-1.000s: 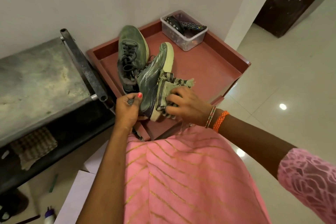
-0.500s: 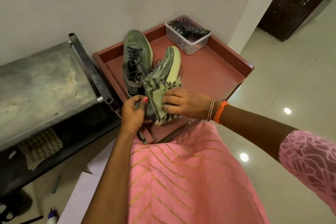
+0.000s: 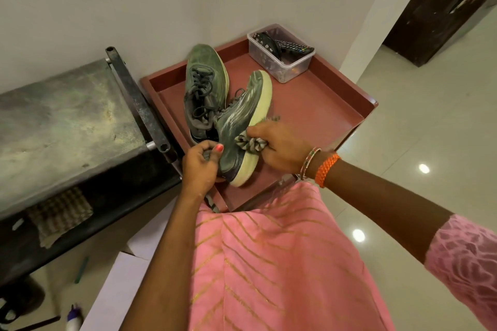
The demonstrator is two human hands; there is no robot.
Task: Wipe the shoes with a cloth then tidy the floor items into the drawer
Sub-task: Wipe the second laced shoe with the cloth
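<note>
Two green sneakers sit over a red-brown tray-like drawer (image 3: 336,105). One sneaker (image 3: 205,80) lies flat at the back left. The other sneaker (image 3: 239,126) is tilted on its side with its pale sole facing right. My left hand (image 3: 200,166) grips this tilted sneaker at the heel. My right hand (image 3: 274,145) holds a bunched striped cloth (image 3: 250,144) against the sneaker's side near the sole.
A clear plastic box (image 3: 282,54) with remote controls stands in the drawer's back corner. A worn metal stand (image 3: 61,121) is at the left, with a checked rag (image 3: 57,215) on its lower shelf. On the floor lie a small bottle (image 3: 74,317) and a green pen (image 3: 81,269).
My right hand has dragged the cloth from the sneaker's upper down toward the heel end by the sole, bunching it up. The left hand kept its grip on the heel.
</note>
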